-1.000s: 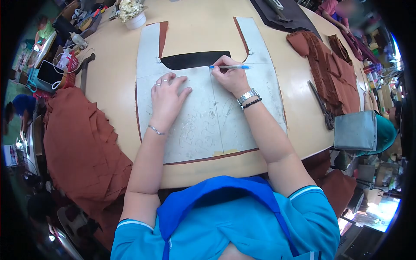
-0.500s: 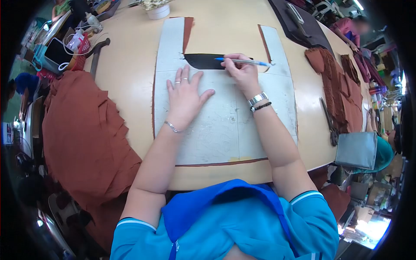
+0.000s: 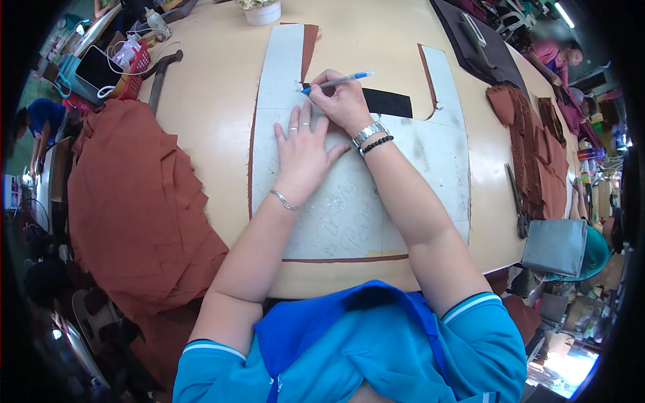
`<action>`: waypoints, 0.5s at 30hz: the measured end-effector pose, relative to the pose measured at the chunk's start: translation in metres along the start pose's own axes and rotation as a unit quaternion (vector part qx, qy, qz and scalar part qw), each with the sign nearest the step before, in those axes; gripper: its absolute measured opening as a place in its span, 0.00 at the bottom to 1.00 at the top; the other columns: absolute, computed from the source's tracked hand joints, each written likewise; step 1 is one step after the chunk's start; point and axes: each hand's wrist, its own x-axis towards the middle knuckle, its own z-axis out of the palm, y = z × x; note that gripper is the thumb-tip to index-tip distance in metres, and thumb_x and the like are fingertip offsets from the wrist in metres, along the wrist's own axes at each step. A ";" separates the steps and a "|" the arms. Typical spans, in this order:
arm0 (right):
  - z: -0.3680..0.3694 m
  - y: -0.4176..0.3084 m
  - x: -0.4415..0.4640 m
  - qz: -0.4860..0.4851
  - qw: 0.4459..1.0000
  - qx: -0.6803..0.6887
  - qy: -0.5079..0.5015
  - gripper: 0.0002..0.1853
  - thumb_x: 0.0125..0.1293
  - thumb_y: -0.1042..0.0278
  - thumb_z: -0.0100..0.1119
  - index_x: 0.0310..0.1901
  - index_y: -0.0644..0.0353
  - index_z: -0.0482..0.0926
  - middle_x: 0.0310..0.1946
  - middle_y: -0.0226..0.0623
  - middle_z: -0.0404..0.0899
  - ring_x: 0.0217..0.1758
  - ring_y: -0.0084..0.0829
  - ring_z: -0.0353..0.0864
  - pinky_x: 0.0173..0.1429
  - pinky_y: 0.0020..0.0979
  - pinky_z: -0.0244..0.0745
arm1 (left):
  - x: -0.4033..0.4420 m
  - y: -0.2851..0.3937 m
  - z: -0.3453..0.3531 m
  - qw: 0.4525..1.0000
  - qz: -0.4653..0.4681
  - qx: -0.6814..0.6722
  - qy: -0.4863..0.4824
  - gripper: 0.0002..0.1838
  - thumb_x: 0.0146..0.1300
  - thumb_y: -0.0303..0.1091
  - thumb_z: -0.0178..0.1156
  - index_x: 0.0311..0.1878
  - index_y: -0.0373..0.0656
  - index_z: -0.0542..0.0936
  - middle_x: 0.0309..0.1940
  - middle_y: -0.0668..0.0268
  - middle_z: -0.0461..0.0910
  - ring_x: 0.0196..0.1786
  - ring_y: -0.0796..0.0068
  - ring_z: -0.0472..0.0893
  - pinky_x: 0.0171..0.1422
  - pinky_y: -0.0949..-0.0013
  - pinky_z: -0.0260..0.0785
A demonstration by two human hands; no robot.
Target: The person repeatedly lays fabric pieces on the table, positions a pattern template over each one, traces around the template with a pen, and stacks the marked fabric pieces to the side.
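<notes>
A pale grey pattern template (image 3: 430, 174) lies on brown fabric (image 3: 310, 43), whose edges show around it. My left hand (image 3: 300, 151) rests flat on the template's upper left part, fingers spread. In my right hand (image 3: 341, 106) is a blue-tipped pen (image 3: 349, 78), held in a pinch. The pen's tip meets the template's inner corner, at the left end of a black piece (image 3: 390, 103). That black piece lies along the cutout's bottom edge, its left part hidden behind my right hand.
Stacked brown fabric (image 3: 134, 208) hangs over the table's left side. Scissors (image 3: 517, 201) and more brown fabric (image 3: 537, 154) lie at right. A hammer-like tool (image 3: 158, 80), red basket (image 3: 140, 62) and white pot (image 3: 262, 13) stand farther back. A person in pink (image 3: 547, 57) is at far right.
My right hand has moved left with the pen, from the black piece's right part to its left end. My left hand stays flat on the template. The view has shifted slightly.
</notes>
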 end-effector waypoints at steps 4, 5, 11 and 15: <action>0.001 0.001 0.000 -0.008 1.000 -0.008 0.015 0.09 0.57 0.65 0.63 0.32 0.63 0.81 0.23 0.40 0.83 0.25 0.27 0.83 0.34 0.29 0.79 | 0.001 0.001 -0.002 1.000 0.000 0.002 -0.004 0.40 0.61 0.60 0.61 0.69 0.46 0.66 0.73 0.51 0.59 0.76 0.47 0.57 0.70 0.28 0.49; 0.002 0.003 0.000 -0.015 1.000 -0.006 0.016 0.09 0.57 0.65 0.63 0.32 0.63 0.81 0.22 0.39 0.83 0.25 0.27 0.83 0.34 0.29 0.79 | 0.001 0.001 -0.002 1.000 -0.002 0.002 -0.006 0.40 0.61 0.60 0.61 0.69 0.46 0.66 0.73 0.51 0.59 0.76 0.47 0.57 0.70 0.28 0.49; 0.004 0.009 0.000 0.001 0.999 0.012 0.032 0.09 0.57 0.65 0.64 0.33 0.63 0.81 0.20 0.38 0.81 0.24 0.26 0.82 0.32 0.28 0.77 | 0.000 0.002 -0.003 1.000 -0.010 0.001 -0.017 0.38 0.62 0.60 0.60 0.69 0.47 0.67 0.73 0.51 0.59 0.77 0.50 0.55 0.72 0.30 0.48; -0.028 0.003 -0.008 0.086 0.964 0.240 0.072 0.08 0.63 0.69 0.62 0.40 0.64 0.82 0.28 0.31 0.83 0.29 0.16 0.80 0.34 0.23 0.75 | -0.002 0.001 -0.003 1.000 0.002 0.005 -0.016 0.36 0.63 0.60 0.59 0.67 0.49 0.69 0.73 0.51 0.58 0.77 0.52 0.54 0.72 0.31 0.47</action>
